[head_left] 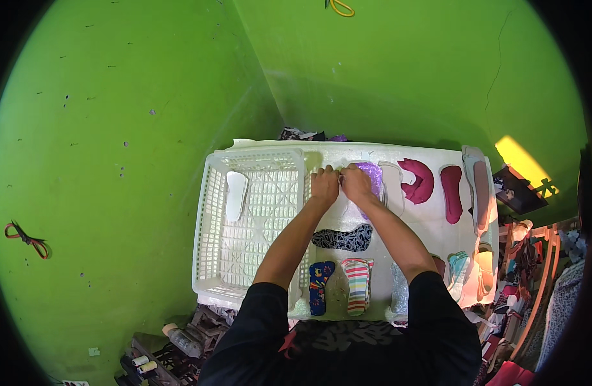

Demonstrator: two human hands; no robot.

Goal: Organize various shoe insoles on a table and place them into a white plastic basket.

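Note:
My left hand (325,184) and my right hand (356,183) are side by side at the table's far middle, fingers closed. Between them they pinch the far end of a white insole (336,211), mostly hidden by my hands and forearms. Right beside my right hand lies a glittery purple insole-shaped piece (373,172), partly covered by that hand. A pale beige insole shape (392,186) is just right of it. Nearer me, a black-and-white patterned piece (342,238) lies crosswise. At the left, another white insole (236,195) sits in the white plastic basket (206,222).
Farther right lie a curled maroon piece (419,182) and a flat maroon piece (451,194). Along the near edge are a blue patterned piece (319,287) and a striped piece (358,287). Green walls rise behind and left. Cluttered shelving (540,289) stands at the right.

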